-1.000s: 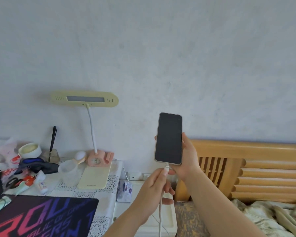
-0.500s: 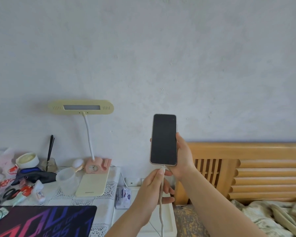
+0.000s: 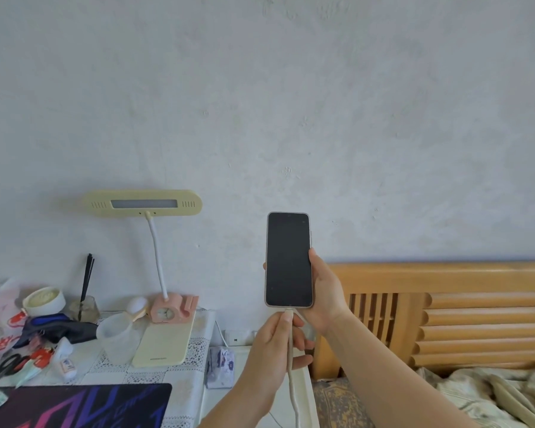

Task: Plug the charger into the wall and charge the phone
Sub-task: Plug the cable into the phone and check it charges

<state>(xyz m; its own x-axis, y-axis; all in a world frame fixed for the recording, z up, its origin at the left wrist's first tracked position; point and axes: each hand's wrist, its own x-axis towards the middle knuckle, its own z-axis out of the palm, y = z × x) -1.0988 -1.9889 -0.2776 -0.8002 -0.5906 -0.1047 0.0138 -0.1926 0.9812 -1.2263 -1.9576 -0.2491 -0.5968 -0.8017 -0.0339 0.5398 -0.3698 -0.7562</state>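
The phone [image 3: 288, 259] stands upright in front of the wall, its screen dark, and my right hand [image 3: 325, 291] grips its lower right edge. My left hand [image 3: 274, 347] pinches the plug end of the white charging cable [image 3: 292, 375] right at the phone's bottom port. The cable hangs down from there and leaves the bottom of the view. A white wall socket [image 3: 237, 337] sits low on the wall, left of my hands; the charger brick is not visible.
A yellow desk lamp [image 3: 142, 202] with a pink base [image 3: 173, 310] stands on the lace-covered table [image 3: 195, 350], among a plastic cup [image 3: 116, 336], a jar, tubes and a dark mouse pad [image 3: 84, 406]. A white bedside cabinet [image 3: 306, 393] and the wooden headboard [image 3: 445, 316] lie below and right.
The view has shifted, so the phone and hands sit slightly left and lower. My left hand's fingers have moved up the cable to the phone's port.
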